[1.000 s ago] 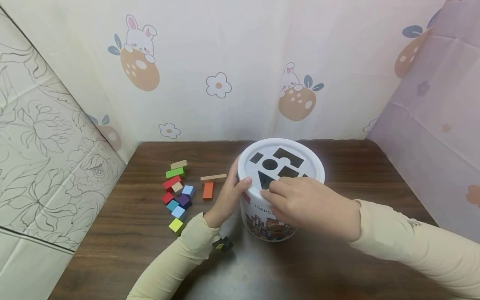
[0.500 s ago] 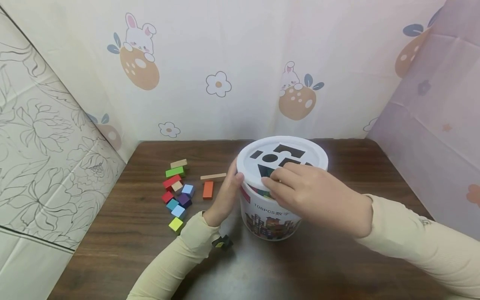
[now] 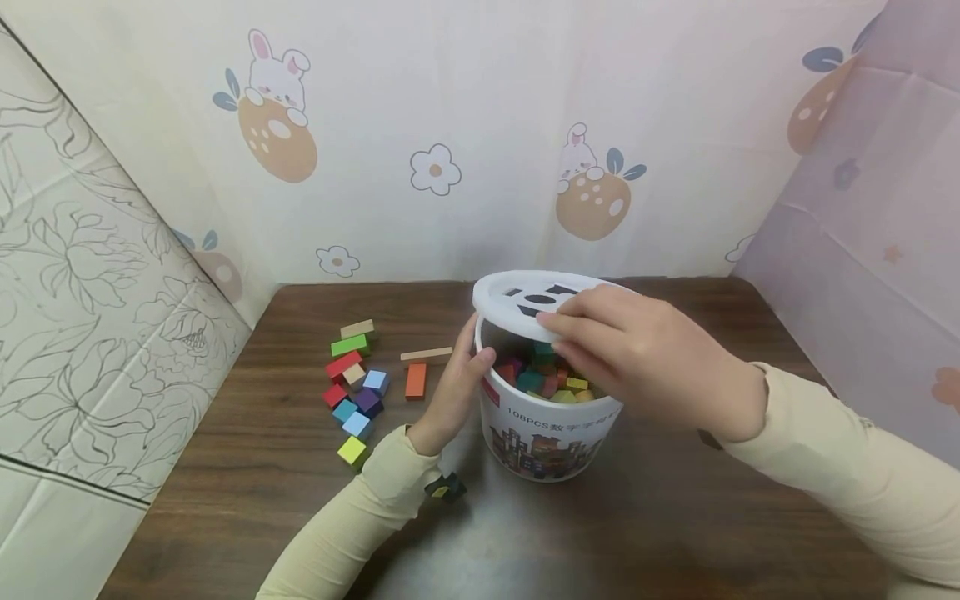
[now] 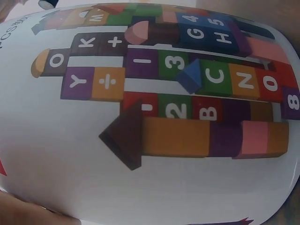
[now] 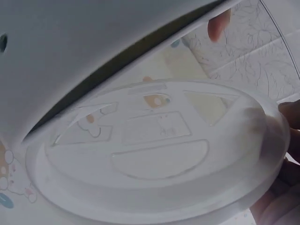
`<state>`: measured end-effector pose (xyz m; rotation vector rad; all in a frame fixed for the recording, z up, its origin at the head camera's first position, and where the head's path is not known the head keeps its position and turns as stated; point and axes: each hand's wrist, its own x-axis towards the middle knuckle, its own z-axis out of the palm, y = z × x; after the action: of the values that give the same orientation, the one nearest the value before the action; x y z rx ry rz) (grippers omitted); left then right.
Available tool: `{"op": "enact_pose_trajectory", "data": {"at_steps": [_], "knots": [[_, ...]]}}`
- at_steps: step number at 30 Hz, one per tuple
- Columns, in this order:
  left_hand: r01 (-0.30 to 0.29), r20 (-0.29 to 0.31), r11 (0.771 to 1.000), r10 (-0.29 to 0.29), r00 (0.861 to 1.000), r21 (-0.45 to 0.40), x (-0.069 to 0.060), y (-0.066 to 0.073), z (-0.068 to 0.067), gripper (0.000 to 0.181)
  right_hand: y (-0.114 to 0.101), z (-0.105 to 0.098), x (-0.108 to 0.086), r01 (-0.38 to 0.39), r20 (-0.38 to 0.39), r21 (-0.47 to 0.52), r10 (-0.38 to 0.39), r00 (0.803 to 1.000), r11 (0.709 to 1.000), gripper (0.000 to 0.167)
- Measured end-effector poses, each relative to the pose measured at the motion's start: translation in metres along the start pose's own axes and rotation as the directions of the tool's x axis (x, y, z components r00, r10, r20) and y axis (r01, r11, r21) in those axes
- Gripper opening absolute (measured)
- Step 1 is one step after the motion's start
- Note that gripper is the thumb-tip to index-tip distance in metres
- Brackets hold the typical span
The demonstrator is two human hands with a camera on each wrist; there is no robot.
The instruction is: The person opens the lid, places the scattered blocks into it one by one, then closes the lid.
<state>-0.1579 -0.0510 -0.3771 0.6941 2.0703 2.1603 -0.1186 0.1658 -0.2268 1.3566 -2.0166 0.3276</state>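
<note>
Curtain is hanging behind the setup, rabbits and flowers printed on it. Desk is carrying everything else. Bucket is standing upright on desk, a little right of centre, block-structure print facing the viewer.

Lid is lying tilted above the bucket's mouth, near edge raised. Change noted: half a second ago only a thin slit was showing under that edge; now it is lifting higher and the near part of the mouth is gaping. Whether the far edge is touching the rim: cannot tell. Right wrist view is showing the underside and its cut-outs.

Right hand is pinching the near edge of lid between thumb and fingers. Left hand is bracing the left side of bucket, thumb spread near the rim, fingers lying extended along the wall, partly hidden.

Inner blocks are now coming into sight well below the rim, mixed colours. Judgement: the lid is on its way off, access is opening, but removal is not finished, since lid is covering the back of the mouth.

Left of bucket, orange block and plank are lying apart from a cluster of smaller pieces, yellow cube sitting nearest the viewer.
</note>
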Motion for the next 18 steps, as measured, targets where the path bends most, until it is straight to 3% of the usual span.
{"op": "enact_pose_trajectory", "data": {"at_steps": [4,9,12,14,16,18], "knots": [[0.003,-0.011,1.000,-0.003,1.000,0.006,0.000,0.000,0.000,0.068,0.007,-0.005,0.001,-0.035,-0.081,0.015,0.036,0.996,0.999,0.040],[-0.004,-0.018,1.000,0.004,1.000,0.014,0.001,0.001,0.001,0.066,0.016,-0.013,0.001,-0.086,-0.187,0.066,0.097,0.978,0.994,0.039],[0.007,-0.023,1.000,-0.006,1.000,0.013,0.000,0.002,0.001,0.067,0.022,-0.018,0.000,-0.147,-0.174,0.102,0.163,0.971,0.984,0.042],[0.022,-0.026,1.000,-0.022,0.999,0.015,0.000,0.001,0.001,0.067,0.025,-0.020,-0.002,-0.203,-0.151,0.137,0.223,0.963,0.969,0.034],[0.030,-0.027,0.999,-0.030,0.999,0.011,0.000,0.001,0.001,0.067,0.027,-0.021,-0.003,-0.281,-0.133,0.187,0.308,0.942,0.941,0.023],[0.024,-0.023,1.000,-0.024,0.999,0.005,0.001,0.000,0.001,0.066,0.029,-0.021,-0.003,-0.360,-0.145,0.229,0.398,0.906,0.904,0.021]]}}
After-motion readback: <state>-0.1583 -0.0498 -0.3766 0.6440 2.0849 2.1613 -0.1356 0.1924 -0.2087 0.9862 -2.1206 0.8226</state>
